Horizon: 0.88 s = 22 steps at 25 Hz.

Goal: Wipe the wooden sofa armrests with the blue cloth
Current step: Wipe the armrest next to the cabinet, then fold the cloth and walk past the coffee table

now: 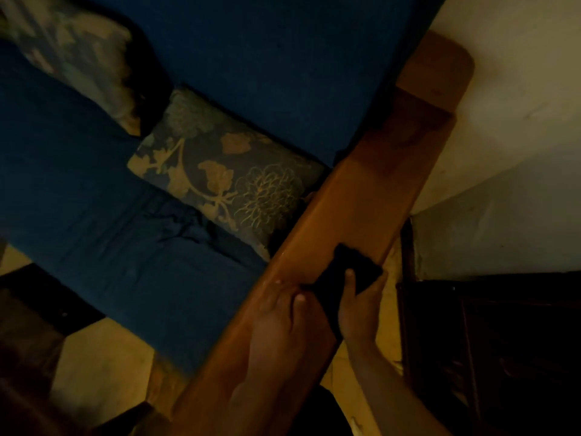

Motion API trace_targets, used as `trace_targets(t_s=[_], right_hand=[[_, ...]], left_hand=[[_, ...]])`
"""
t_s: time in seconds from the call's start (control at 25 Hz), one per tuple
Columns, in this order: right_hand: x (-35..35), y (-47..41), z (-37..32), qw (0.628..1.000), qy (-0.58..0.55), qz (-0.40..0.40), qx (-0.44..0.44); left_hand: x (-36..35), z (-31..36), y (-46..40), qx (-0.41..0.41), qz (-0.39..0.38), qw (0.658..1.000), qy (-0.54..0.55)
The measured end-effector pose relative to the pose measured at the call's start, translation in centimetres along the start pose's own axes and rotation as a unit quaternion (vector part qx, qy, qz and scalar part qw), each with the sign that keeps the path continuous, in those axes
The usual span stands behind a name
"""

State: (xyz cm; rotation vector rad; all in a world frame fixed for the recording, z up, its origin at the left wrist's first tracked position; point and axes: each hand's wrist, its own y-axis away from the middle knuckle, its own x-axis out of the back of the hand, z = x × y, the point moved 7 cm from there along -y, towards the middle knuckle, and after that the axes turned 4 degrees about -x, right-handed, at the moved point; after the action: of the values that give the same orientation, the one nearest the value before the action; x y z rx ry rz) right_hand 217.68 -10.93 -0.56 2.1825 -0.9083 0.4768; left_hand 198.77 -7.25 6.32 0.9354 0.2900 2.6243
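A long wooden armrest (pixel 355 209) runs diagonally from the bottom middle to the upper right. On its top lies a dark cloth (pixel 345 272), almost black in this dim light. My right hand (pixel 358 309) grips the cloth, thumb on top and fingers wrapped over the armrest's outer edge. Lying on the wood just left of the cloth is my left hand (pixel 279 322), fingers curled, their tips touching the cloth's edge.
The sofa has blue seat cushions (pixel 125 240) and a blue backrest (pixel 267 58). A floral pillow (pixel 226 180) leans against the armrest; another (pixel 69 55) sits at the top left. A pale wall (pixel 518 121) and a dark wooden cabinet (pixel 490 350) stand to the right.
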Motion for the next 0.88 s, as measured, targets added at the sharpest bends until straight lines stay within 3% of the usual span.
trace_targets(t_s=[0.2,0.32,0.4,0.52,0.68,0.88], right_hand=[[-2.9,17.9,7.1,0.988,0.148,-0.025,-0.029],[-4.3,26.5,10.0,0.976,0.119,-0.151,-0.105],[-4.3,31.2,10.7,0.956,0.171,-0.198,-0.134],[-5.8,37.7,10.0,0.915,0.247,-0.319,-0.016],[-8.1,47.6,8.0,0.835,0.252,-0.483,0.071],[-11.5,57.0,4.5,0.755,0.259,-0.589,0.128]], left_hand=[[1.9,-6.7,11.4,0.077,-0.036,0.996,0.010],[4.1,-10.6,20.3,0.171,0.019,0.979,0.114],[5.4,-13.5,26.5,0.276,0.076,0.931,0.226],[7.2,-16.6,33.5,0.406,0.130,0.816,0.391],[11.9,-19.0,41.2,0.415,0.267,0.687,0.534],[18.7,-21.2,49.0,0.363,0.385,0.627,0.572]])
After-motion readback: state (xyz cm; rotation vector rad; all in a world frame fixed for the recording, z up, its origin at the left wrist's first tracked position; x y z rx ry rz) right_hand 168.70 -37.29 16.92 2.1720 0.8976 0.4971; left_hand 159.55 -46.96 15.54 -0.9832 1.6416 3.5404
